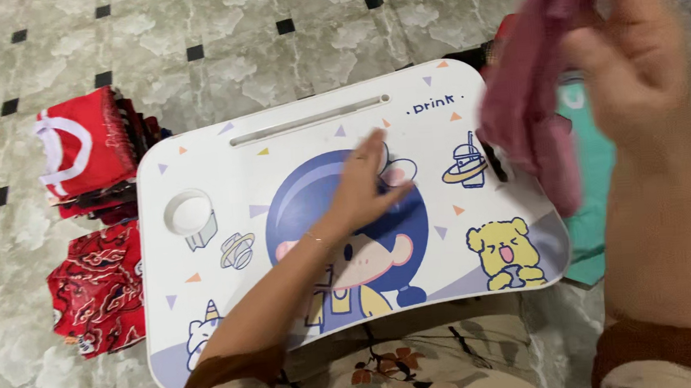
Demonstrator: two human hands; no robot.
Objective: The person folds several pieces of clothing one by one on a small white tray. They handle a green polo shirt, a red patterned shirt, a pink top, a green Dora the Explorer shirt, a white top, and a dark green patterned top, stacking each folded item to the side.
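Observation:
My right hand point(635, 52) is raised at the upper right, blurred by motion, and grips a dusty pink cloth point(527, 100) that hangs down over the right edge of the lap table point(220, 146). My left hand point(367, 183) lies flat and open on the middle of the white lap table, on its printed blue cartoon figure, holding nothing. The table has a round cup recess point(188, 211) at its left and a long slot point(308, 120) along its far edge.
Left of the table on the tiled floor point(270, 37) lies a stack of folded red garments point(90, 151), and nearer me a folded red patterned cloth point(99, 288). Teal fabric point(593, 201) lies to the right under the pink cloth. My patterned lap point(406, 360) is below.

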